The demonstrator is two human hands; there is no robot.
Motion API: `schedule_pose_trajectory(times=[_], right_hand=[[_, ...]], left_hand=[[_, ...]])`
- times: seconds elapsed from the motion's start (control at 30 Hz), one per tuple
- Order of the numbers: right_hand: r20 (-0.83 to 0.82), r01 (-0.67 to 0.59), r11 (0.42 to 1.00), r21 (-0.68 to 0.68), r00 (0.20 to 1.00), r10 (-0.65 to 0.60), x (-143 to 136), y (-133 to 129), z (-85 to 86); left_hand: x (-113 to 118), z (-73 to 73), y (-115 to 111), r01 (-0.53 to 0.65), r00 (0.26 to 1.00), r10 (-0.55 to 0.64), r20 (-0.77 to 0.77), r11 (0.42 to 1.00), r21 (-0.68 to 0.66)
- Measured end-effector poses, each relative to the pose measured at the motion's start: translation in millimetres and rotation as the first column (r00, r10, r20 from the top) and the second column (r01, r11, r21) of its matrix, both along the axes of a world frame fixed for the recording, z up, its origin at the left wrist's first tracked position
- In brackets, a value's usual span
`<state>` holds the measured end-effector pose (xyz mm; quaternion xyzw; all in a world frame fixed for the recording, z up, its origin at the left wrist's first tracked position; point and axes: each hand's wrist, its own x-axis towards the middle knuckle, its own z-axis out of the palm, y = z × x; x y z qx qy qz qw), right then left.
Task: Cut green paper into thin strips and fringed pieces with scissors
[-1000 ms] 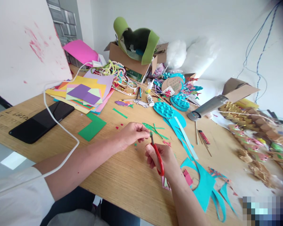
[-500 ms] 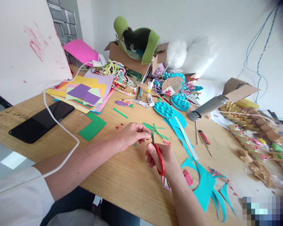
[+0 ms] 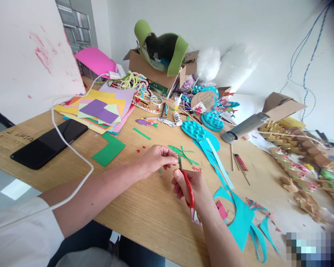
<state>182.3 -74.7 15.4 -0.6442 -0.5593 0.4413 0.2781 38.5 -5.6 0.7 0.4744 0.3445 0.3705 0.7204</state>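
My right hand (image 3: 196, 185) holds red-handled scissors (image 3: 187, 181), with the thumb on the handle and the blades pointing away from me. The blade tips reach up close to the fingertips of my left hand (image 3: 158, 159). Those fingers are pinched together, and whatever they hold is too small to make out. Just behind the blades lie thin green paper strips (image 3: 183, 152). Small red paper scraps (image 3: 196, 169) rest to the right of them, and tiny red pieces (image 3: 138, 151) sit left of my left hand. A cut green paper sheet (image 3: 110, 150) lies farther left.
A black phone (image 3: 48, 144) lies at left, crossed by a white cable (image 3: 72, 148). Behind it is a stack of coloured paper (image 3: 96, 111). Glue bottles (image 3: 177, 118) stand mid-table. Turquoise offcuts (image 3: 241, 215), a grey cylinder (image 3: 245, 128) and egg cartons (image 3: 300, 144) occupy the right.
Almost nothing differs. Both hands stay in place, and the scissor blades look slightly more apart at the tips.
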Motion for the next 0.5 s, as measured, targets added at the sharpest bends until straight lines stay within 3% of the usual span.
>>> schedule_pose_trajectory(times=[0.5], right_hand=[[0.017, -0.031, 0.999, 0.009, 0.999, 0.031, 0.9, 0.0, 0.8]], left_hand=[[-0.3, 0.6, 0.2, 0.007, 1.0, -0.007, 0.004, 1.0, -0.011]])
